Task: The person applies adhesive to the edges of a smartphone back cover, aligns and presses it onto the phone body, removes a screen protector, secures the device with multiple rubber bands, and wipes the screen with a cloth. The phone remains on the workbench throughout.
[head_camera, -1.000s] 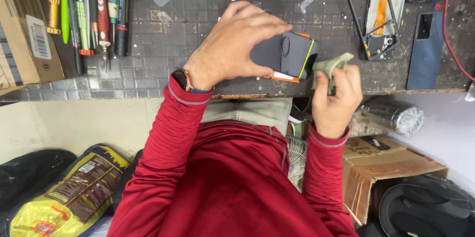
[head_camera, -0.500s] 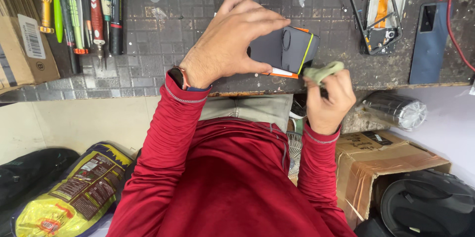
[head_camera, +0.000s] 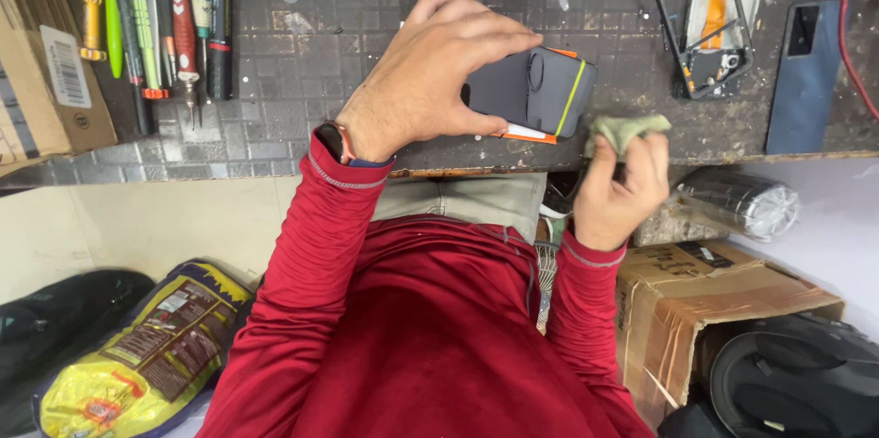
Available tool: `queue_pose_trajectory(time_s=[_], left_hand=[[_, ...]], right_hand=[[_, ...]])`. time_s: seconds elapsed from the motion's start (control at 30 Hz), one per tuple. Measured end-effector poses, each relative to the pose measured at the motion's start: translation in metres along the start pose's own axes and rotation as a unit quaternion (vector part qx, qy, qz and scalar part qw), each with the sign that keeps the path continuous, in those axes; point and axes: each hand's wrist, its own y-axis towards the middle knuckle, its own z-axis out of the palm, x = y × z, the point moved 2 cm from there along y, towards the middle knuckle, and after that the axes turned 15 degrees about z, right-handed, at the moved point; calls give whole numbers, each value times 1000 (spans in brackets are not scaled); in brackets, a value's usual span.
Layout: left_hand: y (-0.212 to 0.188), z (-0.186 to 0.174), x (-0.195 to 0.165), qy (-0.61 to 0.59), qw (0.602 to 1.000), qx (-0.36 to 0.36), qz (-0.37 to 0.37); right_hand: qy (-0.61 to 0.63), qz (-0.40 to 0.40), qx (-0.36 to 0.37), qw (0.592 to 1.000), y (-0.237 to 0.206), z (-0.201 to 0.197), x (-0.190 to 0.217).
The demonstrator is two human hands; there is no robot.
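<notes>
While I look down from the head camera, my left hand (head_camera: 430,81) has its grip closed over a dark grey phone (head_camera: 536,90), fingers spread across the top and the thumb under the near edge, pinning it down on the counter (head_camera: 302,81). That phone is my landmark: it lies flat near the counter's front edge, with a thin yellow-green stripe across its right end and a slip of orange and white showing beneath its near side. Just to the right of the phone, my right hand (head_camera: 618,186) keeps a tight grip on a small wad of olive-green cloth (head_camera: 627,129), which sits at the counter's edge, close beside the phone; I cannot tell whether the two touch. Far to the left of the phone a row of screwdrivers (head_camera: 174,17) lies side by side, and beyond them a cardboard box (head_camera: 46,72) stands at the counter's end. Up and to the right of the phone lies an opened phone frame (head_camera: 710,17), and further right a dark blue phone back (head_camera: 801,76). Below the phone, past the counter edge, are my red sleeves and chest, a brown carton (head_camera: 705,301) on the floor to the right, and a yellow printed bag (head_camera: 137,356) to the left.
</notes>
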Motion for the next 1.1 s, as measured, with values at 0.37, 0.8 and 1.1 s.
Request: queue_pose_trajectory(time_s=[0.37,0.8,1.1], left_hand=[[1,0,-2,27,999,-11,23],[19,-10,-34,97,993,0,-62],[-4,-9,-45,-317,902,-274,-107]], right_hand=[[-81,-54,-17,995,-2,7,14],[18,-29,-55,998,-7,13,10],[208,23,8,978,-27,4,44]])
